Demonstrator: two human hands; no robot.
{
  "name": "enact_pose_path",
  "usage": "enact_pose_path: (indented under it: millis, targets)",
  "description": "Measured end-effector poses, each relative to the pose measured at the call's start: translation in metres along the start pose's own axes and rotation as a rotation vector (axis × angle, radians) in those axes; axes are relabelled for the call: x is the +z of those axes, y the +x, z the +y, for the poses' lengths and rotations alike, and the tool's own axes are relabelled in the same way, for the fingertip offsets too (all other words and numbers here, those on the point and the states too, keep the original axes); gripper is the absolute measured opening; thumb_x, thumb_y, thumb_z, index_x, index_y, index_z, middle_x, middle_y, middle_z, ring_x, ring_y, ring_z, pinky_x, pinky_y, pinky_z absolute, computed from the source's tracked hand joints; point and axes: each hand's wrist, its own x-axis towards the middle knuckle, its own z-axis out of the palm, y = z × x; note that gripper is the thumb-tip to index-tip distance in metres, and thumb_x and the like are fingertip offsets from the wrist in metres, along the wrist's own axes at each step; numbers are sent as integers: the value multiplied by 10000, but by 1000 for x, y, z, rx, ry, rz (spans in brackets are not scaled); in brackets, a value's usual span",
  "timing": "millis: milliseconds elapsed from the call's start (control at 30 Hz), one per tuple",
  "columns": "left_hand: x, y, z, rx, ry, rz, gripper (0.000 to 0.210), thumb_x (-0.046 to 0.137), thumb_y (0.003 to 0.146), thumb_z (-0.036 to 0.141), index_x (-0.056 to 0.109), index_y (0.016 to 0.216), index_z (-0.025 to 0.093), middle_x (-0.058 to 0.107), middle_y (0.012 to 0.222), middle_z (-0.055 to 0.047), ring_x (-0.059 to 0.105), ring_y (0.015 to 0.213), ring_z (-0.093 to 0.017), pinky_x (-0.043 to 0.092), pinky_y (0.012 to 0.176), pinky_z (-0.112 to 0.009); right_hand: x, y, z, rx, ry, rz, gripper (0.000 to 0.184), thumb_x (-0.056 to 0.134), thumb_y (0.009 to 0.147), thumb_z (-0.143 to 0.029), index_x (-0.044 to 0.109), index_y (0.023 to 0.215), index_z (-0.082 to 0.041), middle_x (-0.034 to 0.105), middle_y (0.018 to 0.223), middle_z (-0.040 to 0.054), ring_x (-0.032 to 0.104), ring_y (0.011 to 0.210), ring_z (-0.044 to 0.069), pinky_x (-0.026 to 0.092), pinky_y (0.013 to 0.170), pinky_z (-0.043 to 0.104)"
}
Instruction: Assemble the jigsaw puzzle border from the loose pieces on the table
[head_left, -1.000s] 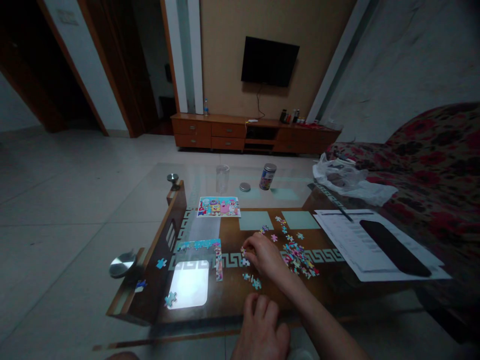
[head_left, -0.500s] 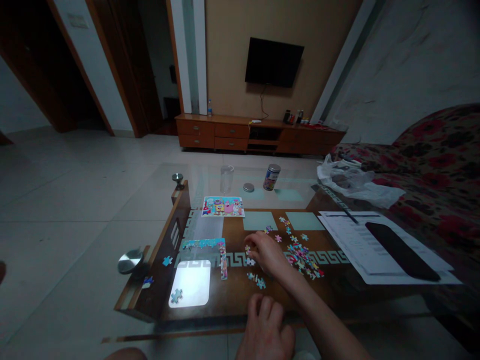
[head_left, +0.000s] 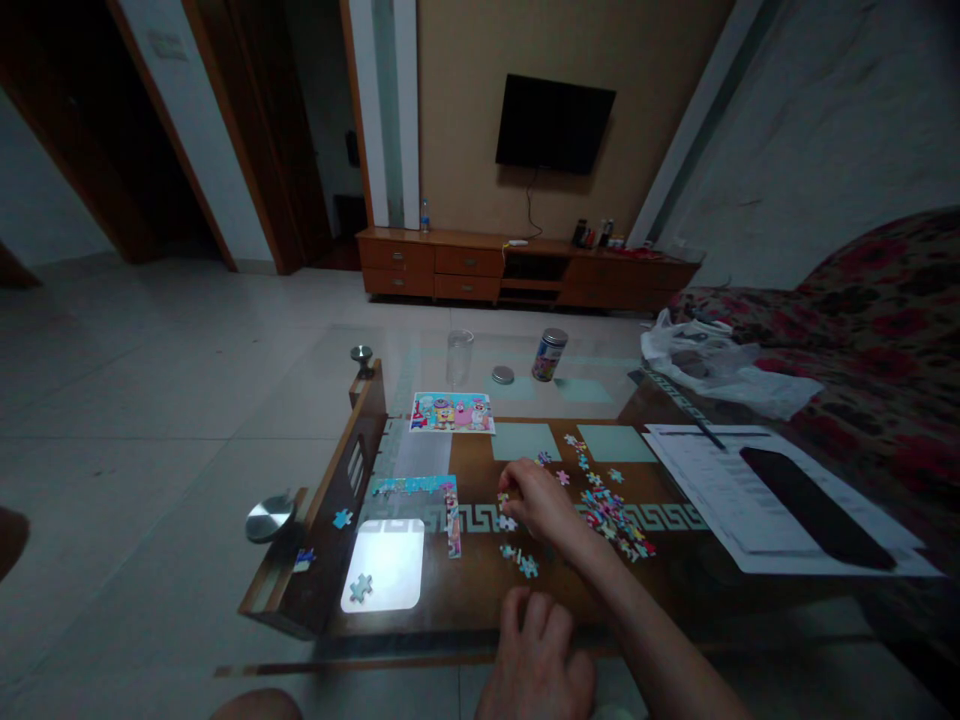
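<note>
My right hand (head_left: 538,497) reaches over the glass table, thumb and fingertips closed on a small puzzle piece (head_left: 502,498). Just below those fingertips lies a pale piece (head_left: 508,523), and nearer me are a few light-blue pieces (head_left: 528,567). At the table's near edge rests my left hand (head_left: 536,650), its fingers curled in and its palm hidden. Left of the right hand, joined edge pieces (head_left: 453,520) form a corner of a jigsaw. A heap of loose puzzle pieces (head_left: 611,515) spreads to the right of it. Behind the joined corner lies the cartoon picture card (head_left: 451,413).
Farther back stand a clear cup (head_left: 460,358), a round lid (head_left: 502,375) and a printed can (head_left: 550,355). Papers (head_left: 720,500) with a black phone (head_left: 814,507) lie at right, a plastic bag (head_left: 727,370) behind them. Single pieces (head_left: 361,588) lie at left.
The view has shifted slightly, so everything sits a little farther right. My right hand stays by the same pieces with its fingertips closed; my left hand rests as before.
</note>
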Motion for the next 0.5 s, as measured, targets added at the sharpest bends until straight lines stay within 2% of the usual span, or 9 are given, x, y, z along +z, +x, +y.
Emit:
enact_pose_path:
  millis: [133, 300, 400, 500]
  targets:
    - [-11, 6, -4, 38, 69, 57, 76, 616, 794, 219, 604, 719, 212, 553, 798, -18, 491, 811, -217, 484, 805, -439, 0, -2, -1, 4, 61, 26, 186, 597, 665, -21, 614, 762, -179, 644, 773, 10, 562, 735, 156, 361, 644, 245]
    - [-37, 16, -11, 15, 44, 31, 90, 680, 745, 233, 597, 740, 200, 573, 835, -28, 495, 834, -230, 460, 747, -397, 3, -5, 0, -1, 149, 74, 164, 548, 699, -35, 609, 755, -176, 626, 699, -7, 552, 651, 137, 385, 606, 229]
    - [-64, 25, -23, -152, -77, -27, 124, 657, 717, 168, 602, 823, 200, 590, 947, -38, 497, 900, -244, 436, 794, -419, 5, -7, -2, -17, 295, 124, 160, 549, 713, -68, 641, 785, -178, 653, 719, 5, 586, 680, 149, 425, 644, 242]
    - [-95, 33, -47, -300, -161, -24, 228, 539, 778, 82, 598, 944, 226, 595, 999, -23, 503, 953, -228, 410, 836, -403, 5, -11, -12, -29, 476, 115, 96, 576, 732, -138, 664, 748, -175, 684, 734, 21, 616, 710, 166, 449, 662, 253]
